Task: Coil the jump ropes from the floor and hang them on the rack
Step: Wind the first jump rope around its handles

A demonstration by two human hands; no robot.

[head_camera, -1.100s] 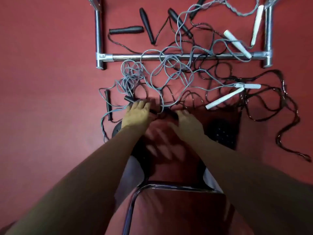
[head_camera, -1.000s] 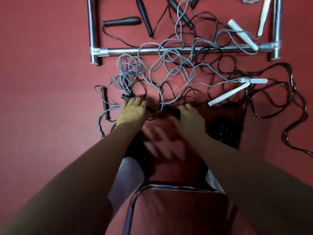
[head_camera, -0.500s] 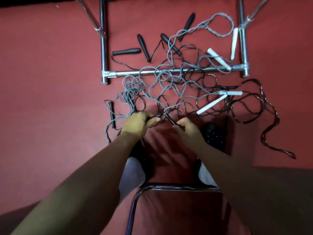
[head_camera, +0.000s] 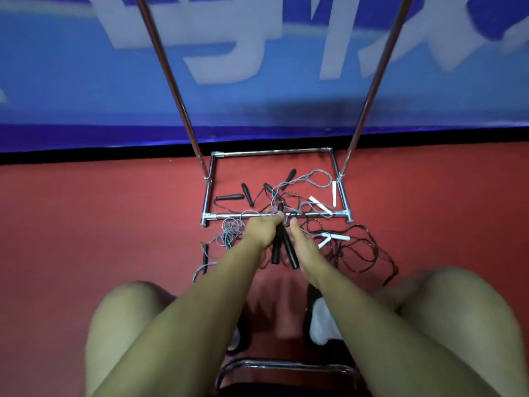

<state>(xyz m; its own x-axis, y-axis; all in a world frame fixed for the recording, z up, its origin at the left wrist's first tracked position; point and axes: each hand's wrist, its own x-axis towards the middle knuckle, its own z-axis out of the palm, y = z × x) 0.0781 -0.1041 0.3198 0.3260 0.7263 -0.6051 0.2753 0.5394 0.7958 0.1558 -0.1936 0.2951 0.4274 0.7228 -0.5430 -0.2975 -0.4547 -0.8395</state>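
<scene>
Large white characters run across the blue banner [head_camera: 86, 81] behind the rack, but they are blurred and cut off, so none can be read.

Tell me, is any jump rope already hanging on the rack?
No, the two upright poles of the rack carry nothing in view, and the ropes lie tangled on the red floor around its base.

Single head-worn wide-angle view, looking forward and down past outstretched forearms, floor near, rack [head_camera: 277, 215] base ahead
</scene>
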